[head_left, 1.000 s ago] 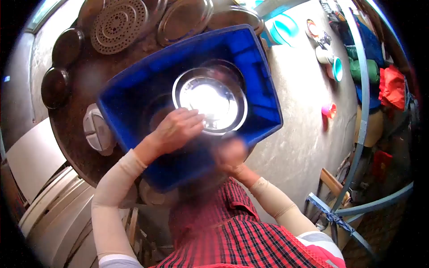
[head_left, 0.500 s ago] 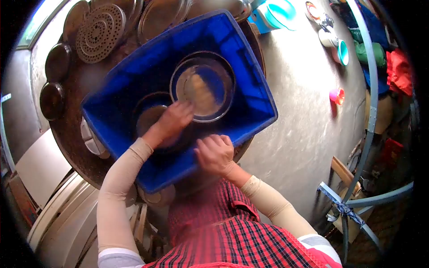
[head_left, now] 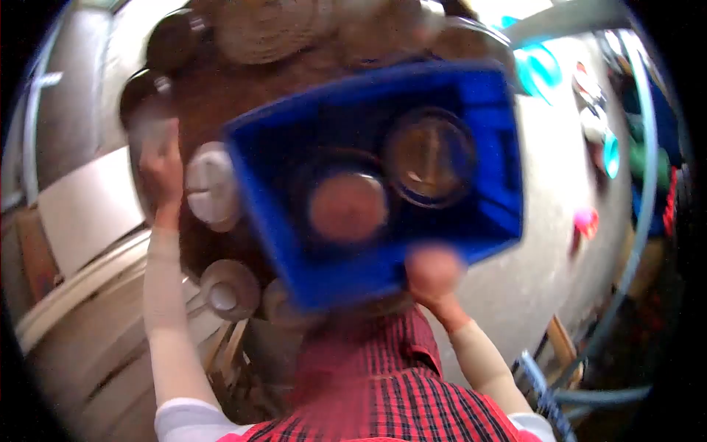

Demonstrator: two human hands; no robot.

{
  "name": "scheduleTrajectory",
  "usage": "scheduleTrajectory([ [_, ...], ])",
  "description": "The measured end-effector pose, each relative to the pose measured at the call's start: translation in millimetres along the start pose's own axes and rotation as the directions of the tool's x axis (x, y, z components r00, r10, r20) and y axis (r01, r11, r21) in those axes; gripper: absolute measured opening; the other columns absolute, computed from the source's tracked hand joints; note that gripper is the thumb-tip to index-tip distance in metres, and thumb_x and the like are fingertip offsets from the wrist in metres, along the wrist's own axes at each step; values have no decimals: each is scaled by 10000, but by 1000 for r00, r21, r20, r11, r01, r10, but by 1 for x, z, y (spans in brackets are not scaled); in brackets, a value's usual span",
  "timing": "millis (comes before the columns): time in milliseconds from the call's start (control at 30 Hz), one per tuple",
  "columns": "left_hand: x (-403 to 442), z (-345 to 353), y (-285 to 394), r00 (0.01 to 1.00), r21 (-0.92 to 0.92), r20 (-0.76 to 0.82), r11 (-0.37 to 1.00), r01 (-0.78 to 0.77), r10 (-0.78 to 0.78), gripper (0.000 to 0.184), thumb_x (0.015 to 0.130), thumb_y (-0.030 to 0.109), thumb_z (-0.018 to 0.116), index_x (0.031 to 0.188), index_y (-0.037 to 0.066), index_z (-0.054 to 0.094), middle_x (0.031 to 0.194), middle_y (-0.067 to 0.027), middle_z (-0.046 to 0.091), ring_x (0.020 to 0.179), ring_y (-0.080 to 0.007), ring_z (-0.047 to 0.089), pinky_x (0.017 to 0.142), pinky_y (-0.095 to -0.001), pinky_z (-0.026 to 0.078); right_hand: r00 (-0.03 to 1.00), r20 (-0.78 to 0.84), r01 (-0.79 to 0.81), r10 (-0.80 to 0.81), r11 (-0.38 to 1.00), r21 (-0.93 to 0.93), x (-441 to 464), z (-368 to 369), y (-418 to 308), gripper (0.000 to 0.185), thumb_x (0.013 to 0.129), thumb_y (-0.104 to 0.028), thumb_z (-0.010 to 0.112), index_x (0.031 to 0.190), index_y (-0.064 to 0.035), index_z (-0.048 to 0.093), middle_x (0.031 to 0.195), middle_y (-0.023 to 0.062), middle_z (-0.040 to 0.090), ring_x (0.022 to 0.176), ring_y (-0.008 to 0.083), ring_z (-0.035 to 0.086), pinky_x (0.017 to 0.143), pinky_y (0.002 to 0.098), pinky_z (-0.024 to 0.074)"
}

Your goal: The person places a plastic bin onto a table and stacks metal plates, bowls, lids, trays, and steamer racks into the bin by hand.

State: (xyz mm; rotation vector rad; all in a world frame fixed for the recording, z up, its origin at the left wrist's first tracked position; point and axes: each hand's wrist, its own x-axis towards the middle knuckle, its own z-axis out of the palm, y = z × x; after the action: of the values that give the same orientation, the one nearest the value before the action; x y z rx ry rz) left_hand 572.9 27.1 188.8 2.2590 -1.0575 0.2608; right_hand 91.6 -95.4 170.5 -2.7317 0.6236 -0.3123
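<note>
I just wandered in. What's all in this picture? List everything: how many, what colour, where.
Table: one, brown, round, under the bin
Bin: one, blue, centre
Round vessels: two, one reddish-brown, one dark with a shiny rim, inside the bin
Divided dish: one, white, left of the bin
Dark round pieces: two, table's far left
Other round pieces: several, brownish, far edge, blurred
Pale round pieces: two, table's near edge
Turquoise vessels: at least two, floor, right
Small cup-like item: one, pink, floor, right
Panel: one, white, left
Metal frame: one, pale blue, right
Apron: one, red-black check, bottom
Sleeves: two, beige, forearms
Left hand: one, bare, table's left
Right hand: one, bare, bin's near rim
</note>
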Motion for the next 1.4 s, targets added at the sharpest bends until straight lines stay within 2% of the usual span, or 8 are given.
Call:
scheduleTrajectory([
  [100, 31, -22, -70, 848, -477, -191, 802, 359, -493, 184, 857, 166, 596, 946, 8, 629, 946, -60, 616, 874, -133, 573, 806, -271, 466, 987, 131, -85, 88, 996, -29, 8, -9, -10, 161, 717, -116, 542, 854, -66, 609, 792, 115, 572, 722, 299, 536, 648, 402, 405],
  [267, 45, 3, -253, 782, 273, -338, 740, 614, -524, 355, 732, 241, 688, 947, -31, 616, 908, -136, 619, 832, -268, 569, 784, -318, 439, 967, 203, -135, 152, 986, -98, 33, -25, -26, 202, 775, -166, 472, 821, -9, 592, 848, 142, 594, 813, 312, 545, 731, 390, 389],
  [467, 32, 27, -298, 102, -517, 119, 26, 856, -988, 578, 704, 376, 727, 1137, 43, 540, 1138, -137, 533, 1059, -262, 457, 817, -403, 400, 974, 199, -85, 112, 986, -140, 30, -18, -24, 249, 839, -169, 430, 857, 4, 609, 836, 145, 602, 809, 298, 550, 753, 379, 380],
  [633, 35, 21, -290, 214, -634, 267, -4, 773, -940, 506, 740, 183, 710, 1204, 110, 522, 1203, -68, 520, 1116, -212, 441, 859, -400, 398, 963, 226, -119, 149, 983, -141, 34, -19, -26, 248, 836, -166, 431, 859, 3, 611, 830, 145, 603, 804, 294, 553, 751, 381, 382],
  [800, 10, 18, -293, 856, 91, 168, 873, 480, -488, 433, 748, 100, 629, 1173, 65, 553, 1091, -151, 588, 1028, -276, 546, 865, -349, 416, 948, 256, -147, 189, 973, -177, 21, -9, -17, 227, 813, -157, 454, 850, 0, 614, 829, 145, 604, 797, 298, 553, 751, 385, 383],
  [1133, -15, -46, 26, 996, -800, 74, 599, 36, 39, 149, 846, 110, 550, 946, 1, 572, 1065, -140, 592, 982, -288, 571, 863, -378, 448, 984, 147, -78, 97, 988, -134, -13, -6, 16, 87, 701, -140, 572, 751, -77, 607, 747, 122, 578, 679, 297, 535, 607, 417, 404],
  [1200, 10, -42, 103, 763, -575, 158, 686, -445, 627, 132, 845, 143, 533, 792, 31, 580, 956, -136, 627, 949, -283, 604, 814, -349, 486, 972, 185, -119, 146, 982, -149, -14, -1, 10, 94, 686, -148, 570, 742, -83, 611, 755, 121, 584, 675, 292, 541, 604, 408, 409],
  [1400, -47, 43, 202, 333, -614, 212, 390, -686, 919, 113, 763, 139, 527, 809, 40, 557, 996, -130, 617, 936, -266, 597, 788, -341, 484, 985, 94, -129, 147, 975, -181, 0, 8, 3, 98, 620, -198, 600, 605, -116, 549, 613, 87, 482, 557, 270, 482, 495, 415, 358],
])
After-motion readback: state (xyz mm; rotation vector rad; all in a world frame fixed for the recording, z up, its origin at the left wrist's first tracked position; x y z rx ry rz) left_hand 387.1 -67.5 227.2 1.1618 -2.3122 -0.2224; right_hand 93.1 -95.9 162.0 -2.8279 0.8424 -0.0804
